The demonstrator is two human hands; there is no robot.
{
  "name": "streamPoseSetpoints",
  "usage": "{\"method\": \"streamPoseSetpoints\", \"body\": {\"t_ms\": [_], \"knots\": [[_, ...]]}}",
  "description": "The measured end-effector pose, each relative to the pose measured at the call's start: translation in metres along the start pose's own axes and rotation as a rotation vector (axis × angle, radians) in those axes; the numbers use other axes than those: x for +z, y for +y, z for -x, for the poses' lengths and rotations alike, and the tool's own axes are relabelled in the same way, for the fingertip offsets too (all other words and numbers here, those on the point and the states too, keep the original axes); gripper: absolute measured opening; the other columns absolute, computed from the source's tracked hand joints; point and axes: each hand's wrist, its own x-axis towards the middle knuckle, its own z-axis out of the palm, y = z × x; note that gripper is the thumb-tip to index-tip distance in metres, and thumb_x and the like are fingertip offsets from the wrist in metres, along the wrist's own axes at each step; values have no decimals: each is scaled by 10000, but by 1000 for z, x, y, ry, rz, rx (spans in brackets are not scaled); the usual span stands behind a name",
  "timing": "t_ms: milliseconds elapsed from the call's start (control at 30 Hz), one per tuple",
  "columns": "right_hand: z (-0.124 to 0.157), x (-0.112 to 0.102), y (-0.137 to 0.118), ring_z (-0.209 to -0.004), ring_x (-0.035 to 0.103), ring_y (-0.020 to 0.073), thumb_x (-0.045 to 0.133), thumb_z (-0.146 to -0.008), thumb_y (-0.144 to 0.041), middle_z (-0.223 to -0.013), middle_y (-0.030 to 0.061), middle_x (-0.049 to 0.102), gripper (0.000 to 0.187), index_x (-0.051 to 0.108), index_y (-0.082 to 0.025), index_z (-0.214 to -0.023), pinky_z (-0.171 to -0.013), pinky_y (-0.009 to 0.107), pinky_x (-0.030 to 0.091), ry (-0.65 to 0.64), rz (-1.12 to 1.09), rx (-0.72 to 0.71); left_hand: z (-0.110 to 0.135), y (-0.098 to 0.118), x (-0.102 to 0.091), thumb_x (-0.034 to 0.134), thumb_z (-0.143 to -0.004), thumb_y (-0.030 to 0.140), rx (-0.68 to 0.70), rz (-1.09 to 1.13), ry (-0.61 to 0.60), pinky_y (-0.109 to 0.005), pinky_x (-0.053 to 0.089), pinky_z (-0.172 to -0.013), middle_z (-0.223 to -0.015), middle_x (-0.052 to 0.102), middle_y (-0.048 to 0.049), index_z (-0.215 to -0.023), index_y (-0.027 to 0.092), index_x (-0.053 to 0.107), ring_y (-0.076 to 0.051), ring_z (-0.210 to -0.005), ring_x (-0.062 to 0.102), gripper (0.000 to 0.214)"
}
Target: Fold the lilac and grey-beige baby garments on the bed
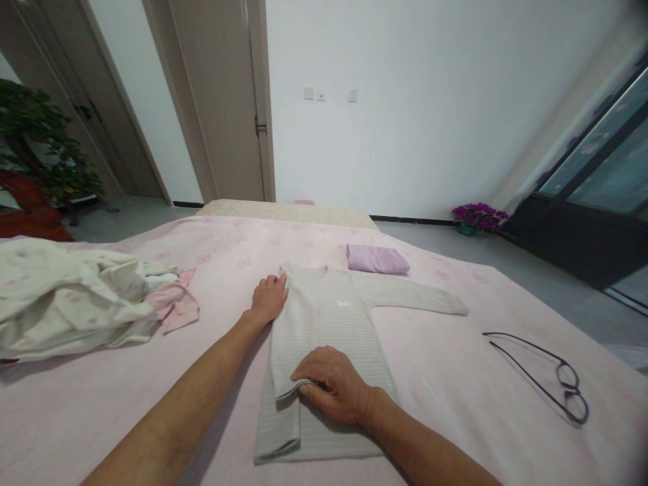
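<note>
A light grey-green ribbed long-sleeved shirt (344, 337) lies flat on the bed with its neck away from me. Its left sleeve is folded inward along the body, the cuff pointing toward me, while the right sleeve (415, 295) stretches out to the side. At the upper left shoulder, my left hand (269, 298) has its fingers closed on the shirt's edge. My right hand (334, 385) pinches the folded sleeve near its cuff between thumb and fingers, over the lower part of the shirt.
A pink flowered sheet (227, 290) covers the bed. A folded lilac cloth (377, 259) lies beyond the shirt. Dark-framed glasses (570, 390) rest at right. On the left are a heap of cream fabric (75, 297) and a pink garment (175, 304).
</note>
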Motion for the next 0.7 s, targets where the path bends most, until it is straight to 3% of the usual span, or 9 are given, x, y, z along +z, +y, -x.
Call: {"method": "streamPoseSetpoints", "body": {"t_ms": [300,700], "knots": [[1,3,-5,-884,627,195,534,-916,-340,-967,52,721,222,686,-223,-1028,-818,360,409,-74,115,-108,-2,1,-4,347,-989,367,26,-42,-10,-416,418,-923,-1294,504,-185,-1476,162,367,-307,-1125,484,529],[0,4,-6,-845,589,183,527,-903,-344,-969,35,706,202,685,-219,-910,-813,357,417,-181,209,-171,-10,4,-4,372,-972,383,-16,-14,-40,-431,418,-938,-1292,505,-179,-1464,198,392,-309,-1141,495,526]]}}
